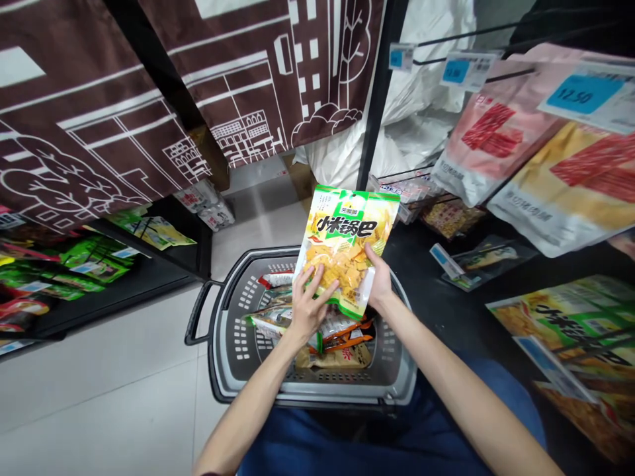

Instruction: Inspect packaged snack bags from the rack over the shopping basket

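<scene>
A snack bag (pixel 342 258) with a green top edge, black lettering and pictures of yellow crisps is held up, tilted, above the shopping basket. My right hand (pixel 381 281) grips its lower right edge, thumb on the front and the other fingers hidden behind. My left hand (pixel 310 304) touches the lower left of the bag's front, its fingers spread over the printed crisps. Beneath, the grey shopping basket (pixel 233 360) with a black rim holds several packets, among them a brown packet (pixel 337 357) and some with orange edges.
On my right, pink meat snack bags (pixel 496 139) hang from hooks with price tags. Lower down lie similar yellow-green snack bags (pixel 585 330). A shelf of green packets (pixel 94 261) stands left, below a brown printed cloth (pixel 238 79). White plastic bags (pixel 421 99) are behind the rack.
</scene>
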`<state>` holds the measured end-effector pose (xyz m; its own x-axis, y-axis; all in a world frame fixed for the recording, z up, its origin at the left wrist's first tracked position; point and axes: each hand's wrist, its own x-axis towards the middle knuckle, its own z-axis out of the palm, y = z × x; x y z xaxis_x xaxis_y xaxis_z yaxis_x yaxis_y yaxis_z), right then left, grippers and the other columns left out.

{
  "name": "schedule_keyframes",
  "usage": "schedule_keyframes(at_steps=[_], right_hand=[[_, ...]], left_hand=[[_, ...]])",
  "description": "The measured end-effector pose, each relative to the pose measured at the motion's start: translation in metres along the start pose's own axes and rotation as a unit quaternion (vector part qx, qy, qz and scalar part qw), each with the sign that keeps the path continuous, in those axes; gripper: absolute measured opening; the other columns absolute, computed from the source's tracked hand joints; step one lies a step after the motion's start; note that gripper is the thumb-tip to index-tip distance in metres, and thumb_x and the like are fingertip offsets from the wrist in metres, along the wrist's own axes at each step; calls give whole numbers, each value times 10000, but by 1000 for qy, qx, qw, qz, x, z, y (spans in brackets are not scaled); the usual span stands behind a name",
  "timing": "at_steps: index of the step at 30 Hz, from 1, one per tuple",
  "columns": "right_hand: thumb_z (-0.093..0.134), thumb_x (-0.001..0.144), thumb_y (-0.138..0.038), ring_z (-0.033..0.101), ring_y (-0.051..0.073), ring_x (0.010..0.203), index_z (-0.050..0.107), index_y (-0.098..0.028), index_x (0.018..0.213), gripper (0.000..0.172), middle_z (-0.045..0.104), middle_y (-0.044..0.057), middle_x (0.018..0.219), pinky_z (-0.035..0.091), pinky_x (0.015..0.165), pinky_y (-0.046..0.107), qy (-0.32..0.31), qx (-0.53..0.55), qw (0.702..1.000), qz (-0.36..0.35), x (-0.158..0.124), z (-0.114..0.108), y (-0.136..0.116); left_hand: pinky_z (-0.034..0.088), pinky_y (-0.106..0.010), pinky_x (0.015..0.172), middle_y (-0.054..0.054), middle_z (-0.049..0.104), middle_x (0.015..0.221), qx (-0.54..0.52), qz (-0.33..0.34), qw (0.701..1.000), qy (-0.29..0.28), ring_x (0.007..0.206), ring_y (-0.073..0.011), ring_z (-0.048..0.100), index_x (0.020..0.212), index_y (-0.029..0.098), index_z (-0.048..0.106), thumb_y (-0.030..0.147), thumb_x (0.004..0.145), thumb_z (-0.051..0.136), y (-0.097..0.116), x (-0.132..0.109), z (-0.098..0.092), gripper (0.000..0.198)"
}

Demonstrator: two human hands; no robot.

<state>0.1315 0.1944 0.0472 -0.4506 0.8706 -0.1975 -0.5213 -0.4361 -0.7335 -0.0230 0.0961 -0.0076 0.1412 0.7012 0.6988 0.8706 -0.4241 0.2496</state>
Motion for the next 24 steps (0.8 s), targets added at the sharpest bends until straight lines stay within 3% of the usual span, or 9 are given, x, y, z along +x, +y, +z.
schedule_keyframes(at_steps=[5,9,15,24], right_hand=[[521,822,-694,618,348,1231,735,-210,1127,611,760,89,1105,472,1052,567,9,-15,1000,8,-8,1,-6],[544,783,-696,621,370,1214,738,-201,1106,622,757,105,1106,478,1025,580,-14,0,999,32,-11,1,-10],[587,756,-631,620,370,1211,720,-210,1118,572,747,104,1135,470,1031,579,-74,42,995,53,-12,1,-16],[570,755,-633,624,374,1198,721,-192,1112,588,740,119,1149,477,1014,576,-97,16,995,33,-12,4,-17]], left_hand=[[247,-517,1209,-24,601,1407,-11,-30,999,-19,1397,-270,434,1235,378,692,201,901,612,-2,-14,4,387],[281,-448,1192,-17,679,1296,61,49,995,55,1305,-252,518,1192,393,715,231,886,655,1,-14,0,352],[356,-404,1139,-22,734,1191,73,100,983,137,1291,-221,507,1186,331,723,180,905,623,9,0,-5,334],[335,-401,1155,-26,741,1172,70,102,983,133,1314,-212,483,1214,330,706,181,908,640,7,-1,-6,347]])
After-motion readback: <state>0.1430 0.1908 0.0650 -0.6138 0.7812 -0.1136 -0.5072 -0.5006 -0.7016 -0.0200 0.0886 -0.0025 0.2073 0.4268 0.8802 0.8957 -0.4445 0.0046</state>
